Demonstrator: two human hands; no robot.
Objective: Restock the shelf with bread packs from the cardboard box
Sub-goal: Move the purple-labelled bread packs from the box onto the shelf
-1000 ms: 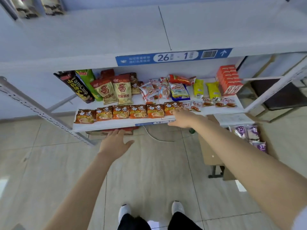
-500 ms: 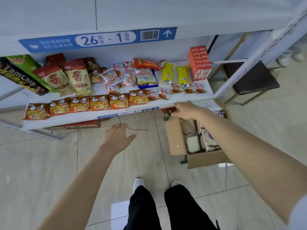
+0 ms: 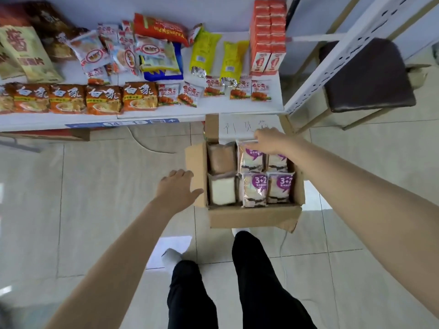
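— Brown cardboard box [image 3: 254,217], flaps open, on the tiled floor [image 3: 95,186] just near of the shelf [image 3: 213,111]: was that where the bread packs [image 3: 255,189] sat?

— Yes, all of them lay flat inside it. Purple-labelled ones filled the right side, two near and two far. On the left side were a pale loaf pack [image 3: 222,189] near and a browner loaf pack [image 3: 221,160] far.

— And the hands?

— The right hand [image 3: 269,141] reached over the far end of the box. Its fingers curled down over the sealed far edge of the far purple pack [image 3: 251,160], pinching it. That pack lay level among the others.

— The other one?

— The left hand [image 3: 177,189] was spread, thumb out, palm down, at the box's left flap. I could not tell whether it touched the cardboard.

— What stood on the shelf?

— Orange noodle packets [image 3: 104,99] ran in a row along the near edge at the left, with small snack sachets [image 3: 237,90] to their right. Farther back lay two yellow packs [image 3: 205,52], and a stack of orange-red cartons [image 3: 268,36] stood at the far right corner.

— Anything around it?

— A dark-seated chair [image 3: 365,74] stood right of the shelf's white upright [image 3: 344,55]. The person's black trousers [image 3: 256,281] showed just near of the box.
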